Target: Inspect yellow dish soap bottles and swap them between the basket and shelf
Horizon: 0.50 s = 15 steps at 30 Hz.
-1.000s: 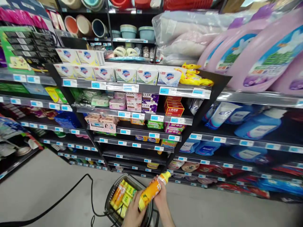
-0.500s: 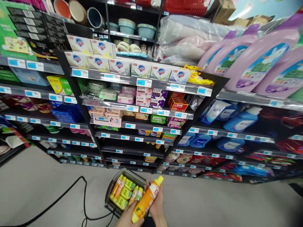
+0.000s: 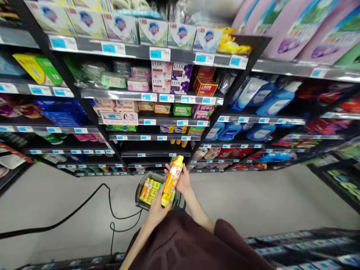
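An orange bottle [image 3: 172, 181] with a yellow cap and yellow base is held tilted in front of me, its cap pointing away. Around its lower end, my left hand [image 3: 158, 204] is closed. My right hand [image 3: 183, 180] grips the upper part from the right, with some fingers behind the bottle and partly hidden. Just below and to the left of the bottle, a dark grey shopping basket [image 3: 137, 195] stands on the floor. Inside it lie orange bottles [image 3: 146, 189] and several yellow-green packs [image 3: 156, 185]; the bottle and my hands cover its right part.
Shelves [image 3: 157, 138] with soap boxes [image 3: 154, 33] and price tags rise ahead. Blue bottles [image 3: 277, 100] and large purple jugs [image 3: 305, 26] stand to the right. A black cable [image 3: 108, 195] loops over the grey floor [image 3: 84, 210] on the left. More shelving [image 3: 309, 247] is behind me.
The view has tilted downward, bringing my dark clothing and forearms into sight. Both hands still hold the orange bottle, which now appears more upright and higher in view.
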Each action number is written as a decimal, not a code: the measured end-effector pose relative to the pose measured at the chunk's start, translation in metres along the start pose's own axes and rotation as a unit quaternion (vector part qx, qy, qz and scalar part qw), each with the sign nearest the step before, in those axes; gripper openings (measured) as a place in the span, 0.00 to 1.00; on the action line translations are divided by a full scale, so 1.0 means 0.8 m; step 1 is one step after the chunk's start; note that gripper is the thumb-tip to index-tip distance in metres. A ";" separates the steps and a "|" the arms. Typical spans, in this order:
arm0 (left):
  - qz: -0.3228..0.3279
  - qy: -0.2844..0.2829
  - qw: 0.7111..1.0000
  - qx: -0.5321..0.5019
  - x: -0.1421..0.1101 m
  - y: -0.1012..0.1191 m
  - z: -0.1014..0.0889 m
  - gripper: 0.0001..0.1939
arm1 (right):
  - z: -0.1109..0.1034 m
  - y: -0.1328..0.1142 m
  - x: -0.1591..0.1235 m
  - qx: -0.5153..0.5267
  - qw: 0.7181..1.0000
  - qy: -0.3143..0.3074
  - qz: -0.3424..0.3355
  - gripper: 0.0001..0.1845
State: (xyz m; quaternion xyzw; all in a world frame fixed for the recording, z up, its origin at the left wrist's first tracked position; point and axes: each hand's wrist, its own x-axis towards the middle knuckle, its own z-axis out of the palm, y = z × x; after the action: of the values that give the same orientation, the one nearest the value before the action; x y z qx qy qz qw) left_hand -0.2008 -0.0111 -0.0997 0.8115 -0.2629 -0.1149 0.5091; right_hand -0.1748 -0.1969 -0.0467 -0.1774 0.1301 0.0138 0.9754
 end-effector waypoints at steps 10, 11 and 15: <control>-0.034 -0.035 0.984 -0.173 -0.034 0.056 -0.015 0.47 | 0.053 -0.017 -0.004 -0.105 0.989 -0.099 -0.014 0.30; -0.030 -0.030 0.982 -0.183 -0.037 0.058 -0.013 0.47 | 0.060 -0.016 -0.006 -0.108 0.988 -0.111 -0.015 0.30; 0.005 -0.023 0.981 -0.191 -0.048 0.057 -0.004 0.51 | 0.068 0.003 -0.018 -0.038 0.990 -0.125 -0.045 0.27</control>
State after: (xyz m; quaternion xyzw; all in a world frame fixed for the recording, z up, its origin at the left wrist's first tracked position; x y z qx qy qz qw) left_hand -0.2455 -0.0036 -0.0609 0.6955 -0.2517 -0.1785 0.6489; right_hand -0.1755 -0.1755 0.0058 -0.2173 -0.0021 -0.0033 0.9761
